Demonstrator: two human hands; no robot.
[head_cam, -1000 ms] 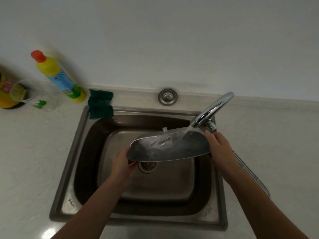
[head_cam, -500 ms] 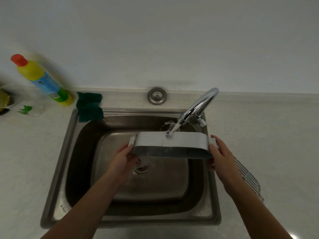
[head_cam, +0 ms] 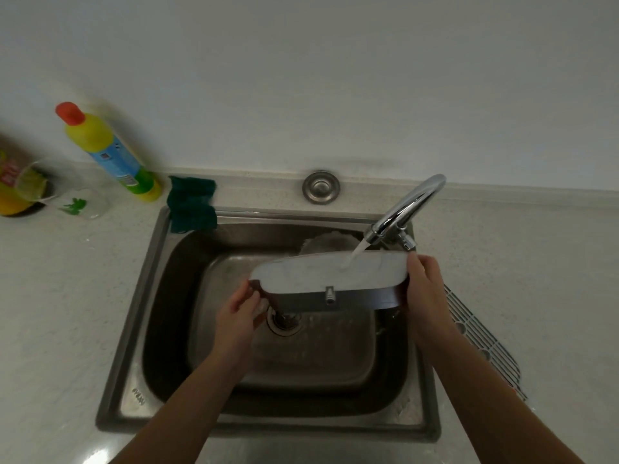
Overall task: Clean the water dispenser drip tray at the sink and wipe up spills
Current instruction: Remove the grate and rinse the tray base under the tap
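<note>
Both my forearms reach out over the sink (head_cam: 134,333). My left hand (head_cam: 238,313) pinches the left end of the drip tray (head_cam: 318,274), fingers closed on its edge; my right hand (head_cam: 422,289) wraps the right end. The tray hangs above the basin, under the faucet (head_cam: 407,209), water (head_cam: 351,257) running onto its pale upper face.

The counter (head_cam: 60,296) is pale and speckled. A metal sink (head_cam: 134,329) is set into its middle. At the far left stand a yellow bottle (head_cam: 110,152) with a red cap, a clear cup (head_cam: 72,199) and an orange bottle (head_cam: 11,192). A green sponge (head_cam: 191,202) lies on the sink's far left corner. A white grid (head_cam: 482,343) lies to the right of the sink.
</note>
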